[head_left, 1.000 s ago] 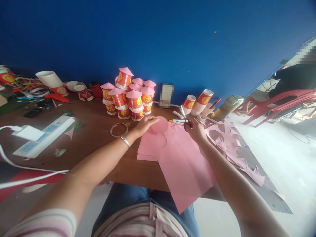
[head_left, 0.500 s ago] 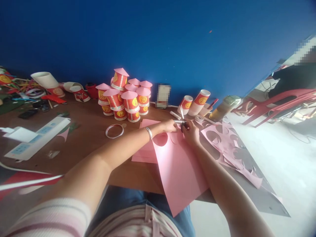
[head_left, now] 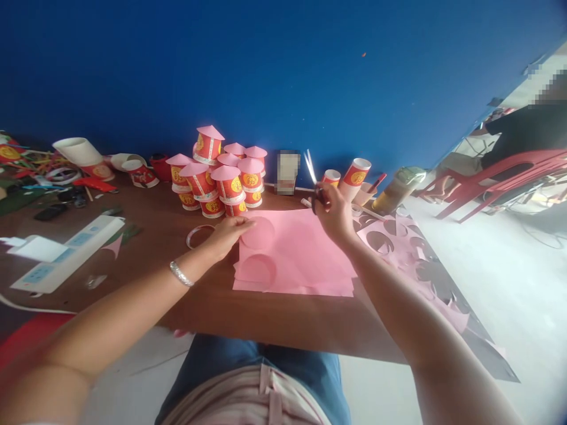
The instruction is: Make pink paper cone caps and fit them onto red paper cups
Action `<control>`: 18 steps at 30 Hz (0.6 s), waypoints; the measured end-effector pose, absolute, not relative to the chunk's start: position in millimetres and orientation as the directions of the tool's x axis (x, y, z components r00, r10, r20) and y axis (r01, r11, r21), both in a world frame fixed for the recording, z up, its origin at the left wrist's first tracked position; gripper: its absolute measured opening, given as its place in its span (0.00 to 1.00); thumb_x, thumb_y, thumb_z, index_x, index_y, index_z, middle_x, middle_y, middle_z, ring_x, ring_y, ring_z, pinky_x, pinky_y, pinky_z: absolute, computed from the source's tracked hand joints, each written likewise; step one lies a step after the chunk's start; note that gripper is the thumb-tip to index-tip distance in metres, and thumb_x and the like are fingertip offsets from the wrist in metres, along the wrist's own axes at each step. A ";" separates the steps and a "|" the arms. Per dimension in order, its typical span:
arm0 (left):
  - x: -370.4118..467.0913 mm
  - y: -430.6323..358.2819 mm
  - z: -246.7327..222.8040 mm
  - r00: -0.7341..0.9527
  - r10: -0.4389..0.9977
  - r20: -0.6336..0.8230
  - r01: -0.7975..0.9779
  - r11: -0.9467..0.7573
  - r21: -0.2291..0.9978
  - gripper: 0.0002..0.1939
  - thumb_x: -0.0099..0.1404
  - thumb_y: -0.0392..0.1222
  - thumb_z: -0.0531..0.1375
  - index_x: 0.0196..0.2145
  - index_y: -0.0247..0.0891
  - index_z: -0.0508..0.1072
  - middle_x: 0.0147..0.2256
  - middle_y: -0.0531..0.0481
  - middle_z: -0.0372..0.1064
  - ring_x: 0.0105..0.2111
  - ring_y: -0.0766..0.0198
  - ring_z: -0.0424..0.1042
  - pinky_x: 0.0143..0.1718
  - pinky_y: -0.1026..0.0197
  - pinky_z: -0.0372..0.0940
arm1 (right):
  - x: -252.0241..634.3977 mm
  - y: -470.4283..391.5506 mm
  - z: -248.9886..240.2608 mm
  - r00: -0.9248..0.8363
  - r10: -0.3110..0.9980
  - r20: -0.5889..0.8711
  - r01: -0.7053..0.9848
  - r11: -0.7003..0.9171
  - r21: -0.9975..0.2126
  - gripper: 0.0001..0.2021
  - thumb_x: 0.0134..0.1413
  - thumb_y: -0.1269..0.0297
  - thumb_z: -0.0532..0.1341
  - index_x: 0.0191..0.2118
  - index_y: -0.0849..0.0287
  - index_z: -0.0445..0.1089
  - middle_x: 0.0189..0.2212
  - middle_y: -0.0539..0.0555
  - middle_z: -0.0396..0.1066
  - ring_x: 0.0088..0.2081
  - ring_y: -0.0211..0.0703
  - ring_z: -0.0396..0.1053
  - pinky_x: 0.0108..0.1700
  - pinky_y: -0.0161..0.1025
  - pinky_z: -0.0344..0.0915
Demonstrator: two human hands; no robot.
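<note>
A pink paper disc [head_left: 260,234] is pinched at its edge in the grip of the left hand [head_left: 230,231], over the left side of pink sheets [head_left: 310,254] stacked on the table [head_left: 212,310]; whether it touches them cannot be told. Scissors [head_left: 311,167], blades raised, slightly parted, are held in the right hand [head_left: 335,213].

Paper sheets [head_left: 305,254] mid-table [head_left: 208,316]. Paper disc [head_left: 258,234] over their left part, at the worker's left hand [head_left: 233,232]. Right hand [head_left: 335,213] above the sheets' back right, scissors [head_left: 312,170] in it, blades toward the wall [head_left: 266,77]. Roofed paper cups [head_left: 228,189] stacked behind-left of the sheets. Ring [head_left: 188,238] between sheets and power strip [head_left: 84,254]; strip farther left. Paper scraps [head_left: 401,257] right of the sheets, bottle [head_left: 401,189] behind the scraps. Chair [head_left: 522,165] off the table's right side.
</note>
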State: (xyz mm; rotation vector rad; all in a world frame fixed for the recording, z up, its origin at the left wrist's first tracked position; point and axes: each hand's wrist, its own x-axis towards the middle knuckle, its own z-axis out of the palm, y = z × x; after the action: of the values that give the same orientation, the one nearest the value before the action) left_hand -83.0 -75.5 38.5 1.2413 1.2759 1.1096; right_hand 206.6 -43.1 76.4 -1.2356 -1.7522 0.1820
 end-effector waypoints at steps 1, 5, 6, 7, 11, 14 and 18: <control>-88.5 -76.7 36.9 0.045 0.996 -0.073 0.076 0.070 0.995 0.22 0.48 0.57 0.75 0.26 0.36 0.76 0.25 0.53 0.68 0.29 0.64 0.63 0.34 0.59 0.57 | 197.4 -45.5 68.3 -0.056 0.814 0.578 0.645 0.471 -0.601 0.19 0.58 0.66 0.59 0.55 0.58 0.72 0.42 0.57 0.79 0.38 0.45 0.75 0.41 0.42 0.73; -98.5 -71.2 37.5 0.119 0.980 -0.157 0.000 0.158 0.987 0.25 0.44 0.57 0.77 0.32 0.35 0.81 0.34 0.45 0.78 0.38 0.57 0.73 0.44 0.55 0.65 | 175.7 -59.2 31.2 -0.131 0.893 0.430 0.658 0.403 -0.636 0.15 0.58 0.66 0.60 0.51 0.56 0.74 0.43 0.57 0.80 0.36 0.46 0.76 0.41 0.42 0.73; -98.8 -68.0 37.8 0.166 0.968 -0.190 -0.006 0.194 0.981 0.25 0.44 0.56 0.77 0.33 0.34 0.81 0.34 0.44 0.78 0.38 0.56 0.74 0.44 0.54 0.66 | 174.9 -62.7 25.8 -0.147 0.903 0.404 0.662 0.393 -0.637 0.15 0.59 0.66 0.59 0.51 0.55 0.74 0.42 0.56 0.80 0.36 0.46 0.76 0.41 0.42 0.73; -98.4 -64.5 37.5 0.219 0.951 -0.218 -0.001 0.224 0.975 0.25 0.44 0.56 0.77 0.33 0.34 0.81 0.34 0.43 0.78 0.37 0.55 0.74 0.44 0.54 0.66 | 175.7 -65.9 22.8 -0.164 0.905 0.393 0.671 0.394 -0.628 0.15 0.60 0.65 0.59 0.51 0.55 0.74 0.42 0.56 0.81 0.36 0.46 0.76 0.41 0.42 0.73; -91.1 -53.7 30.6 0.300 0.933 -0.197 0.119 0.169 0.978 0.22 0.46 0.55 0.76 0.27 0.34 0.77 0.28 0.49 0.73 0.30 0.61 0.69 0.36 0.58 0.63 | 185.6 -74.9 26.8 -0.201 0.887 0.417 0.724 0.421 -0.546 0.18 0.60 0.66 0.58 0.56 0.54 0.72 0.46 0.57 0.80 0.38 0.47 0.78 0.43 0.41 0.72; -83.6 -51.5 26.4 0.249 0.962 -0.114 0.270 0.044 0.962 0.22 0.49 0.55 0.74 0.21 0.36 0.71 0.21 0.56 0.62 0.25 0.66 0.59 0.31 0.61 0.55 | 189.6 -76.6 24.6 -0.173 0.906 0.387 0.746 0.377 -0.549 0.19 0.61 0.65 0.58 0.57 0.54 0.70 0.47 0.58 0.80 0.40 0.49 0.78 0.42 0.42 0.72; -81.8 -50.6 30.5 0.221 0.973 -0.073 0.430 -0.029 0.903 0.19 0.54 0.54 0.72 0.22 0.37 0.73 0.22 0.55 0.62 0.27 0.64 0.59 0.33 0.61 0.54 | 188.8 -75.4 5.6 -0.126 0.941 0.313 0.732 0.302 -0.610 0.21 0.59 0.66 0.58 0.58 0.53 0.70 0.45 0.57 0.81 0.43 0.50 0.78 0.44 0.44 0.73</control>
State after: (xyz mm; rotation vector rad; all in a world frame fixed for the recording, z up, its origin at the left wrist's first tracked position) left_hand -81.8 -50.6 30.5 1.6084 1.3471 0.7707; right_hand 188.8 -75.4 5.6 -1.4872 -1.9157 0.4071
